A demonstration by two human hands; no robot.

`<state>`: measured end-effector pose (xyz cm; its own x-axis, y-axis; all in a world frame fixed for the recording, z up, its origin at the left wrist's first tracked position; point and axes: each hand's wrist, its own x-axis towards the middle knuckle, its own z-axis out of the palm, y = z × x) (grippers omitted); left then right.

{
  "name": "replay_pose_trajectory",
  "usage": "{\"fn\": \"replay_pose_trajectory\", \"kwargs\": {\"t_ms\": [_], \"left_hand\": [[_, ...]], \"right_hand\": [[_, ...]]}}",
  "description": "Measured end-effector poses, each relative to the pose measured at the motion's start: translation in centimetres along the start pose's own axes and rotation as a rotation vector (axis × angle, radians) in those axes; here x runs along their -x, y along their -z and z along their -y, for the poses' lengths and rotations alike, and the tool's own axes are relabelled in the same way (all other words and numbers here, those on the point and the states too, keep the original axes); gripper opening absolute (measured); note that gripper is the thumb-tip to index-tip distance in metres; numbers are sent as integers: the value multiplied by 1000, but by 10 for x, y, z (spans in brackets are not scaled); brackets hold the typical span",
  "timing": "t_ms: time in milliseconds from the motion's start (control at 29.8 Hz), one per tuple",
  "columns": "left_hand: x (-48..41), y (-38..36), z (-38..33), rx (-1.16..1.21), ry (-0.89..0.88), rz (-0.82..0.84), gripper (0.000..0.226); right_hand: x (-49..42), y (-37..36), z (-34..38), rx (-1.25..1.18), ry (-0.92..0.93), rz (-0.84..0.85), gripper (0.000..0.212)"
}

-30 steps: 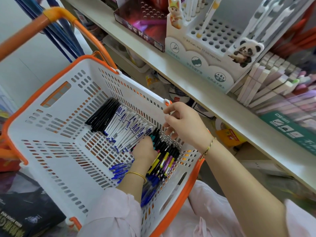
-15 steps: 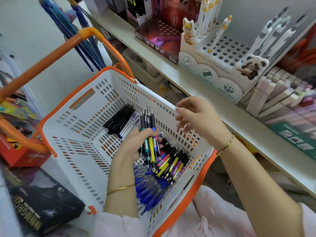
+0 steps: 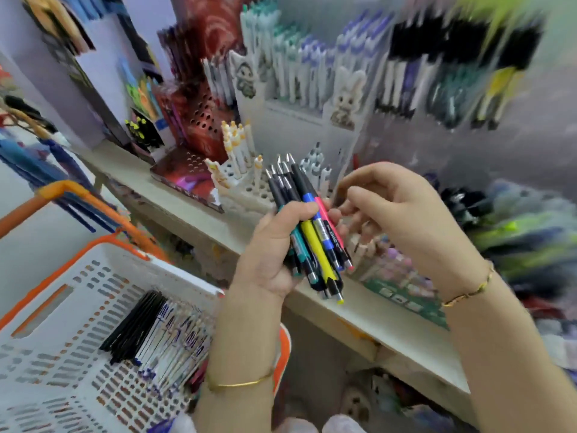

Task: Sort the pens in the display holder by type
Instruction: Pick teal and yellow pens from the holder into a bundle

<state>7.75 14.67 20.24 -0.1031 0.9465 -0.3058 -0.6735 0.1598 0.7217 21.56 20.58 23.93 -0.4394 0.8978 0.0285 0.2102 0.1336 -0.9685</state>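
I've lifted the pen bunch (image 3: 312, 235) out of the basket (image 3: 78, 276), left hand (image 3: 274, 254) with its grip clamped round it; right hand (image 3: 402, 214), fingers loose and empty, nears to pick out types.

Left hand (image 3: 274, 254) has lifted the gripped pen bundle (image 3: 312, 235) out of the basket (image 3: 175, 271) to shelf (image 3: 187, 210) height, while right hand (image 3: 396, 214) has left the basket's far rim, fingers now just right of the bundle.

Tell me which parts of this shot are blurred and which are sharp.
Head view: the pens in the left hand are fairly sharp; the pen racks at upper right smear with motion blur; the basket is softly blurred; lighting is even.
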Motion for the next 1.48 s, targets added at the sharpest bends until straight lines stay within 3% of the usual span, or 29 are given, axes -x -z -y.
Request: {"fn": "replay_pose_trajectory", "kwargs": {"t_ms": [134,302,336,470,671,906,1107,1241,1376,1476], "left_hand": [[-29,-68,14,-49,-17,61,28],[-57,-149,18,-79,-41,74,79],[-61,-160,19,-85,-54,69,79],[-77,-182,28,-136,-124,30,39],[-95,-187,28,-220,-140,9,38],[-113,-187,17,-286,-205,23,14],[-119,-193,12,-354,-283,32,16],[-123,-203,8,-355,-321,46,16],[-128,-209,4,-324,-313,120,16],[-126,-213,4,-290,-297,190,13]], "right_hand": [[-2,64,12,38,47,-74,11],[-16,130,27,207,145,-184,9],[-19,140,28,235,155,-202,8],[-30,164,25,277,114,-199,10],[-42,171,20,267,75,-188,12],[-56,170,25,264,82,-204,9],[-65,170,24,223,107,-264,6],[-68,172,19,216,182,-415,12],[-66,198,29,131,301,-743,11],[-65,219,42,376,407,-939,3]]}}
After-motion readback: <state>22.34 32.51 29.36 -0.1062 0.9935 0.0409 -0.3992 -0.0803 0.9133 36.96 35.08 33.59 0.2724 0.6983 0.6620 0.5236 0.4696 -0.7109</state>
